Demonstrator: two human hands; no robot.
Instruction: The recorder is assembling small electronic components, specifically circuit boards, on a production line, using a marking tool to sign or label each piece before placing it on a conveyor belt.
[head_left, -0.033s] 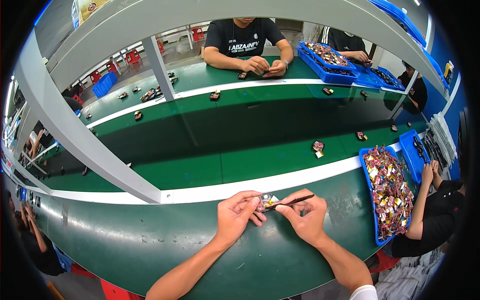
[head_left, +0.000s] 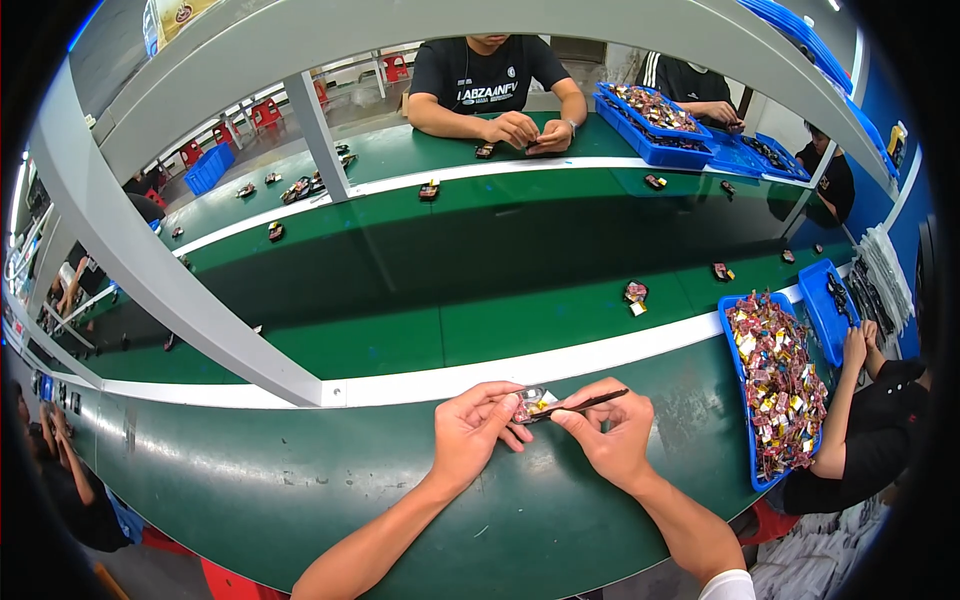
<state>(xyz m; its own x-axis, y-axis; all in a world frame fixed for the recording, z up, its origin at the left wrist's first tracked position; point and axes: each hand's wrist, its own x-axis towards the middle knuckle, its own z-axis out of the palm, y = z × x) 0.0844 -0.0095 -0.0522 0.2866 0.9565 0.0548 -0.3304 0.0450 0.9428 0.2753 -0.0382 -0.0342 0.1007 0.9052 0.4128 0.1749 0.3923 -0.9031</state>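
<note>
Above the near green bench, my left hand (head_left: 476,428) is closed on a small electronic unit (head_left: 532,403), pinched between thumb and fingers. The unit has a dark, partly clear casing with red, white and yellow bits inside. My right hand (head_left: 615,436) grips a slim dark tool (head_left: 597,399), tweezers-like in shape, though its exact kind is not clear. The tool slants down to the left, its tip at the unit's right side. Fingers cover part of both.
Right of my hands stands a blue tray (head_left: 735,372) heaped with small red, white and yellow parts; a blue bin (head_left: 822,322) is beyond it. Several units, including one (head_left: 636,297), lie on the green conveyor (head_left: 470,290). A grey frame post (head_left: 180,290) rises left. Co-workers sit around.
</note>
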